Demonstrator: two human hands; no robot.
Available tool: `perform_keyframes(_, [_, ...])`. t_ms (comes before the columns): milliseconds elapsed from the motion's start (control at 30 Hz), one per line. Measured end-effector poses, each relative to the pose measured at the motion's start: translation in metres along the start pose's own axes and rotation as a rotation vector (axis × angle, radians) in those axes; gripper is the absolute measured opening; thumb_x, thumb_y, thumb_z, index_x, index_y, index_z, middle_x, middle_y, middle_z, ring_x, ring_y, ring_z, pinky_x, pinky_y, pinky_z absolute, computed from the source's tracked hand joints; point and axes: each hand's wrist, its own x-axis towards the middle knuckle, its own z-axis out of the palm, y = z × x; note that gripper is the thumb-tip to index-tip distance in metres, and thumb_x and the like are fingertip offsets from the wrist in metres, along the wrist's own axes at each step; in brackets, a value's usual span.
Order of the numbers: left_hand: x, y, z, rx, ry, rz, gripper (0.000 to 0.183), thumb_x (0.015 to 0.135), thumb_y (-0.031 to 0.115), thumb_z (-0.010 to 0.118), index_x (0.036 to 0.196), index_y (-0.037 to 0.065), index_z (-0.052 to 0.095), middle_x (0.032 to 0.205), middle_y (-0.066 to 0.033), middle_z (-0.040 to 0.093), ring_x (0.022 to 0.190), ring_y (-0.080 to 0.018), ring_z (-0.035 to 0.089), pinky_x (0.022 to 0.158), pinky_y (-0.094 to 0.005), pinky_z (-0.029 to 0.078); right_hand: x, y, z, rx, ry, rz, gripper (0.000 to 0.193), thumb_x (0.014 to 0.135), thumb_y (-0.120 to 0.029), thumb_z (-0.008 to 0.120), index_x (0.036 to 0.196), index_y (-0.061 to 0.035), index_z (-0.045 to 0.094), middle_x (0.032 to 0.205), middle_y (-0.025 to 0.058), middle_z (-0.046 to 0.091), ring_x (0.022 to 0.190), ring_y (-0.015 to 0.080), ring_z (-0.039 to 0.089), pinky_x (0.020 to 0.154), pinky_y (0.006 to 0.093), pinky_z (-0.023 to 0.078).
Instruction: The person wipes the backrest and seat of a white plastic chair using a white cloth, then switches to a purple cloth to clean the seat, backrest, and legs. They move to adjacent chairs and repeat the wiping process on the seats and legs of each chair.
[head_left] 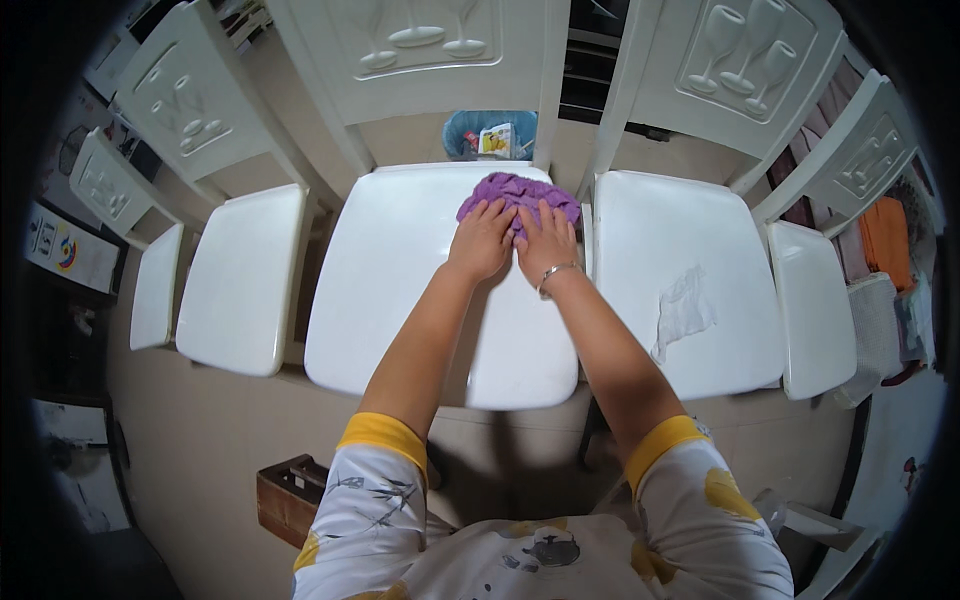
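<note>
A crumpled purple cloth (510, 190) lies at the back right of a white chair seat (385, 270) in front of me. My left hand (483, 240) rests on the cloth's near left part, its fingers stretched forward over the folds. Beside it, my right hand (547, 245) lies on the cloth with fingers spread. A bracelet (556, 276) circles the right wrist. Both hands press from above, palms down, and the cloth's underside is hidden.
Another white chair seat (690, 235) on the right carries a thin white tissue (685, 308). More white chairs (245, 280) stand to the left. Behind the middle seat is a blue bin (462, 130). A brown wooden stool (285, 500) sits at lower left; orange fabric (884, 240) hangs far right.
</note>
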Motion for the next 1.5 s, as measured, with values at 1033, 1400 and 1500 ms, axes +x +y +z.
perform_keyframes(1033, [-0.184, 0.133, -0.036, -0.193, -0.193, 0.086, 0.043, 0.083, 0.008, 0.058, 0.126, 0.002, 0.054, 0.136, -0.0207, 0.047, 0.129, -0.0388, 0.041, 0.109, -0.0435, 0.033, -0.259, -0.026, 0.002, 0.399, 0.169, 0.091, 0.055, 0.09, -0.013, 0.05, 0.141, -0.0011, 0.033, 0.149, 0.0313, 0.016, 0.132, 0.053, 0.024, 0.112, 0.0492, 0.023])
perform_keyframes(1400, [-0.252, 0.143, -0.068, 0.001, 0.013, -0.101, 0.049, 0.077, 0.005, 0.063, 0.125, 0.002, 0.056, 0.134, -0.0222, 0.049, 0.124, -0.0385, 0.046, 0.105, -0.0417, 0.037, -0.275, -0.068, 0.013, 0.265, 0.09, -0.123, 0.05, 0.089, -0.018, 0.049, 0.137, -0.0052, 0.043, 0.149, 0.0179, 0.032, 0.138, 0.0364, 0.028, 0.116, 0.0452, 0.016])
perform_keyframes(1500, [-0.27, 0.105, -0.077, 0.039, 0.058, -0.19, 0.048, 0.076, 0.003, 0.064, 0.123, 0.001, 0.057, 0.133, -0.0219, 0.05, 0.122, -0.0378, 0.048, 0.103, -0.0413, 0.039, -0.261, -0.093, -0.005, 0.253, -0.054, -0.238, 0.048, 0.091, -0.022, 0.05, 0.137, -0.0077, 0.045, 0.148, 0.014, 0.035, 0.138, 0.0335, 0.029, 0.116, 0.044, 0.015])
